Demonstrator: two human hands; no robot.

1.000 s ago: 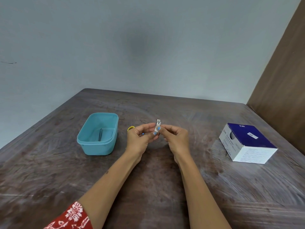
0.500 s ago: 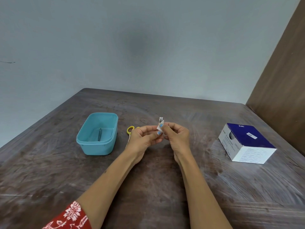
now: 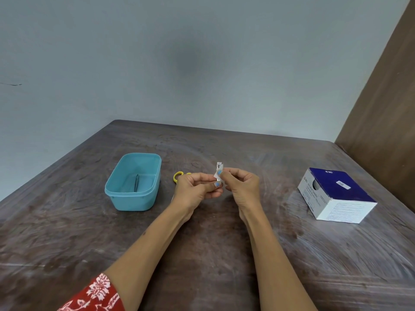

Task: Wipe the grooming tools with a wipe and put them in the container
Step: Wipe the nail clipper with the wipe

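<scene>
A small silver metal nail clipper [image 3: 219, 165] stands nearly upright above the middle of the table, held between both hands, with only its top end showing clear above the fingers. A small white wipe [image 3: 217, 175] is folded around its lower part. The left hand [image 3: 195, 191] has its fingers curled in and pinches the clipper from below. The right hand [image 3: 243, 187] has its thumb and forefinger pressed onto the wipe, pinching it against the clipper, with the other fingers curled loosely behind.

Just behind the left hand, a yellow plastic ring handle of a pair of scissors [image 3: 178, 176] lies on the table, the rest hidden by the hand. To the left of that sits a light blue rectangular plastic container [image 3: 125, 199], open at the top, with thin dark metal tweezers [image 3: 136, 182] lying on its floor.

Well apart on the right stands a blue-and-white cardboard box [image 3: 336, 195] of swabs. Everything rests on a dark brown, worn wooden table [image 3: 208, 254]. A red sleeve with a white flower pattern [image 3: 96, 295] covers the left upper arm at the lower edge of the view.
</scene>
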